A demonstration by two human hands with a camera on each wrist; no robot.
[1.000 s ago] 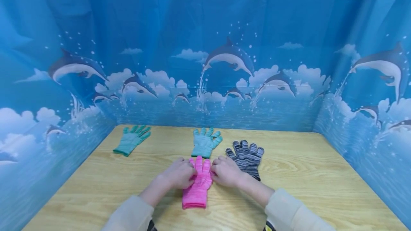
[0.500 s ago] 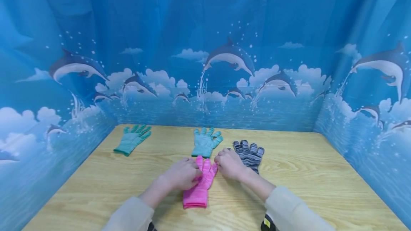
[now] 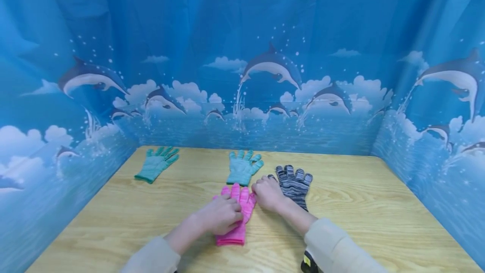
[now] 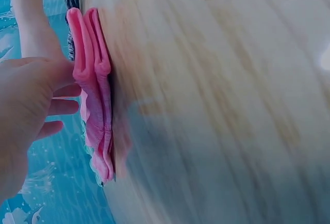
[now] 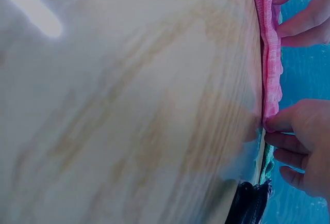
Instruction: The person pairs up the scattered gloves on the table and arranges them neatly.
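Pink knit gloves (image 3: 232, 237) lie at the front middle of the table, fingers pointing away; two cuffs, one above the other, show in the left wrist view, so they look like a stacked pair. My left hand (image 3: 222, 215) rests over the palm of the upper pink glove, its fingers fairly straight and touching the fabric. At the side, my right hand (image 3: 268, 194) pinches the tip of the glove's thumb between thumb and forefinger, as the right wrist view (image 5: 307, 144) shows. The left palm hides part of the pink glove.
Behind the pink gloves lies a light teal glove (image 3: 240, 172). A green glove (image 3: 155, 165) is at the back left. A black-and-white striped glove (image 3: 295, 188) lies right, partly behind my right hand. Blue dolphin-print curtains (image 3: 242, 75) surround the wooden table (image 3: 356, 205).
My left hand has slid right and nearer over the pink glove's palm. The right hand has shifted slightly away and outward, and the glove's thumb now spreads to the right.
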